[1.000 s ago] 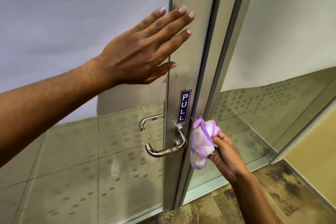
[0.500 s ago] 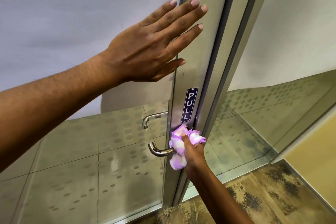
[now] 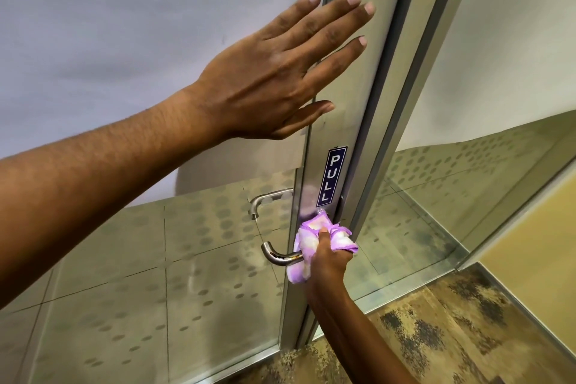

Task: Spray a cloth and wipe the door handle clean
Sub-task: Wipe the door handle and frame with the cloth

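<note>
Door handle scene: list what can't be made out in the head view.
- Door handle: its door-side end is hidden by the cloth and right hand.
- Left hand: the palm faces the door frame, so contact cannot be confirmed.
- Cloth dampness: not discernible.
- Spray bottle: none in view.

One head-worn view looks forward and down, close to the door (image 3: 349, 121)

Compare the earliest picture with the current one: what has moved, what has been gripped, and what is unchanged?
The right hand carried the purple cloth leftward from beside the door edge onto the door handle and now clasps cloth and handle together. The left hand stayed flat on the door frame, and the PULL sticker is unchanged.
</note>
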Demonstrator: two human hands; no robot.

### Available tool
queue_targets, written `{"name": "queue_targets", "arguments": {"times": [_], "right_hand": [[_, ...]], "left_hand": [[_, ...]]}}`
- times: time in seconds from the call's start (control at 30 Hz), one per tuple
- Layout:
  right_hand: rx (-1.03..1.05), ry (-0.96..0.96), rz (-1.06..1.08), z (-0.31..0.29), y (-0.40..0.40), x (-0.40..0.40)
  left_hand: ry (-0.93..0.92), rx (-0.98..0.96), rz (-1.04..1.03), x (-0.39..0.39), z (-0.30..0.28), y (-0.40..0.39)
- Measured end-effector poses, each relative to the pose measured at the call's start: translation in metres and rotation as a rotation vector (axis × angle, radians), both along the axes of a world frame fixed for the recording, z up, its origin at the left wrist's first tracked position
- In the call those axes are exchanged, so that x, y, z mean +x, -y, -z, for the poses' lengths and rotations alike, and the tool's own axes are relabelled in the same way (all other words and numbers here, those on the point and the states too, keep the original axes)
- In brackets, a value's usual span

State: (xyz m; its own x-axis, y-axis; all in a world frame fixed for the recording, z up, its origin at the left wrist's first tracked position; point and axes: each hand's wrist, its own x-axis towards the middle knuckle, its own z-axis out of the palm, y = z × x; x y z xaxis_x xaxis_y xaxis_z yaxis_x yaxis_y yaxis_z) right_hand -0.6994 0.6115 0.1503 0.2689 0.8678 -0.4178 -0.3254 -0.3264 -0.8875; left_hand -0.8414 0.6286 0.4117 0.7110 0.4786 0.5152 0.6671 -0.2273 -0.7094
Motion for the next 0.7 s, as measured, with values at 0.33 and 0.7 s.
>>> {"name": "queue_targets", "arguments": {"times": [0.33, 0.7], "right_hand": [[-0.05, -0.052, 0.127, 0.004, 0.027, -0.041], [-0.074, -0.126, 0.3, -0.001, 0.043, -0.074]], "left_hand": [[0.016, -0.04, 0.035, -0.001, 0.0, -0.002], [0.04, -0.043, 0.084, -0.003, 0.001, -0.003]]}}
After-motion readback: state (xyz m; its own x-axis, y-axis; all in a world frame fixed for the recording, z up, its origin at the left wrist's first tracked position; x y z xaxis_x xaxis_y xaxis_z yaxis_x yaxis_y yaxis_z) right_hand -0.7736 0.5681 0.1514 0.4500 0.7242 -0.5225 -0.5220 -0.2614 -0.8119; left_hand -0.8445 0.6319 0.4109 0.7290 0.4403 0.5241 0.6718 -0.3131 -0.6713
